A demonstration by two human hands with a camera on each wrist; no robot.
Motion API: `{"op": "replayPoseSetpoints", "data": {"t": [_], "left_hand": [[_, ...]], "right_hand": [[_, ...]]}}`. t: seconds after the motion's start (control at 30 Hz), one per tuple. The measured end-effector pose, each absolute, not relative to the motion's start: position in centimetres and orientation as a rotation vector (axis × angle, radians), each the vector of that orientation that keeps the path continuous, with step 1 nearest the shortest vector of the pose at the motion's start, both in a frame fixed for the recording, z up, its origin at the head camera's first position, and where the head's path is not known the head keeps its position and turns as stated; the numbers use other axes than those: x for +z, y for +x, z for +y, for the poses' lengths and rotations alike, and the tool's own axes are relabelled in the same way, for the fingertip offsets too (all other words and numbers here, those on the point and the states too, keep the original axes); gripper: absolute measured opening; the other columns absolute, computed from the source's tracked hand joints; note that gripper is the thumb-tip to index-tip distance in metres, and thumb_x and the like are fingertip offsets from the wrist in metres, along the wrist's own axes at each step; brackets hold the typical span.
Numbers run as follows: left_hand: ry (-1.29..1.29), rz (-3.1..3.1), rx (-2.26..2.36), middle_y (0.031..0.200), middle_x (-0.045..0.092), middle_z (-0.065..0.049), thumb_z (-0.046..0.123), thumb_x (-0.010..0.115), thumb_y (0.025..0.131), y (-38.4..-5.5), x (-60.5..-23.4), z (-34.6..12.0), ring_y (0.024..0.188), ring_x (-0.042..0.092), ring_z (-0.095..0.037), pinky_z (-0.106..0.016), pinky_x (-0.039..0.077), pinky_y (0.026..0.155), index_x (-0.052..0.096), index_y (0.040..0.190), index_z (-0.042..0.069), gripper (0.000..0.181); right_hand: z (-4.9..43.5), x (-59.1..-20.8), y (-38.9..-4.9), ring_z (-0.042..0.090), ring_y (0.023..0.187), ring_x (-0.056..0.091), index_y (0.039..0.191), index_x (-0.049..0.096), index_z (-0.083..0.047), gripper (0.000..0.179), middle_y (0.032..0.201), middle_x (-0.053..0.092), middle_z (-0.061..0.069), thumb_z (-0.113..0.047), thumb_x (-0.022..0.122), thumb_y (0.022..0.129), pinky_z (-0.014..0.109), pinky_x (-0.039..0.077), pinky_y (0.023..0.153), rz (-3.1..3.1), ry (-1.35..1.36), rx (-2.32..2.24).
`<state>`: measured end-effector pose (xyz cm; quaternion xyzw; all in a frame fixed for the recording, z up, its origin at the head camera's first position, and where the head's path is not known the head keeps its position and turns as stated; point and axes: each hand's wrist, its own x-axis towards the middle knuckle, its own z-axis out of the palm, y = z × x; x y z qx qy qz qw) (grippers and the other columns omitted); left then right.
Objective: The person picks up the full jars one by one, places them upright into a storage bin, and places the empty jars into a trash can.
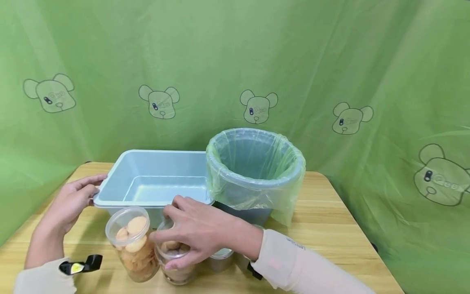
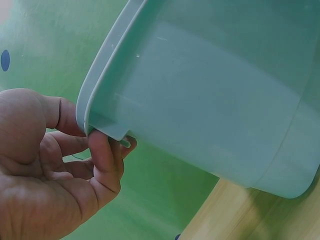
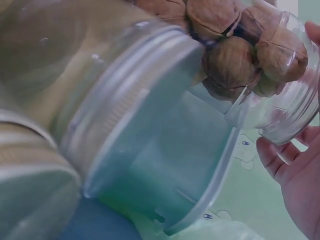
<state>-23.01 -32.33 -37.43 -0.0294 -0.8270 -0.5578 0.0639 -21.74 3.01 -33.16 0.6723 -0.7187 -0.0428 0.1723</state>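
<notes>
My left hand [image 1: 75, 200] grips the left rim of a light blue plastic basin [image 1: 154, 203]; in the left wrist view its thumb and fingers pinch the lip of the basin [image 2: 210, 95]. With my right hand [image 1: 200, 230] I hold a clear jar of walnuts [image 1: 180, 275] by its upper part, in front of the basin. Brown walnuts [image 3: 232, 62] show through the jar wall in the right wrist view, with the fingers at its neck. Just left of it stands a clear jar of round, pale orange biscuits [image 1: 137, 259], slightly tilted in view.
Right of the basin stands a blue bin [image 1: 253, 183] lined with a thin green bag. Another lidded jar [image 1: 221, 259] sits partly hidden behind my right forearm. The wooden table [image 1: 323, 228] backs onto a green curtain [image 1: 205, 53].
</notes>
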Motion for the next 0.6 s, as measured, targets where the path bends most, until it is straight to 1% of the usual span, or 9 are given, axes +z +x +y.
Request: {"op": "replayPoseSetpoints", "data": {"t": [0.17,0.23,0.43,0.6], "left_hand": [[-0.084,-2.496,-1.683,0.107,0.059,0.027,0.004,0.04,0.102,-23.0,-37.5,-32.4,0.086,0.066,-0.006,-0.024,0.056,0.072,0.036,0.151,-0.014,0.052],[-0.084,-2.497,-1.68,0.107,0.059,0.027,0.004,0.04,0.103,-23.0,-37.5,-32.4,0.086,0.066,-0.006,-0.024,0.056,0.072,0.036,0.151,-0.014,0.052],[-0.093,-2.493,-1.682,0.107,0.059,0.025,0.004,0.04,0.103,-23.0,-37.4,-32.3,0.087,0.067,-0.007,-0.024,0.056,0.072,0.037,0.15,-0.015,0.051],[-0.095,-2.492,-1.689,0.107,0.06,0.025,0.005,0.04,0.103,-22.9,-37.4,-32.2,0.086,0.067,-0.007,-0.024,0.056,0.073,0.036,0.15,-0.015,0.051]], "right_hand": [[3.1,-32.3,-21.3,0.019,0.091,0.043,0.132,0.062,-0.035,0.055,0.11,0.052,0.002,-0.072,0.053,0.092,0.031,0.038,0.078,-2.027,1.886,-0.13],[3.1,-32.0,-21.1,0.02,0.09,0.043,0.131,0.062,-0.035,0.054,0.109,0.052,0.002,-0.071,0.056,0.09,0.032,0.037,0.077,-2.029,1.881,-0.11],[3.1,-31.2,-20.8,0.018,0.09,0.04,0.129,0.062,-0.035,0.054,0.109,0.05,0.001,-0.071,0.054,0.09,0.03,0.034,0.076,-2.03,1.868,-0.136],[3.1,-30.4,-20.6,0.018,0.09,0.041,0.128,0.063,-0.034,0.053,0.109,0.051,0.002,-0.071,0.055,0.09,0.029,0.035,0.076,-2.036,1.865,-0.152]]}}
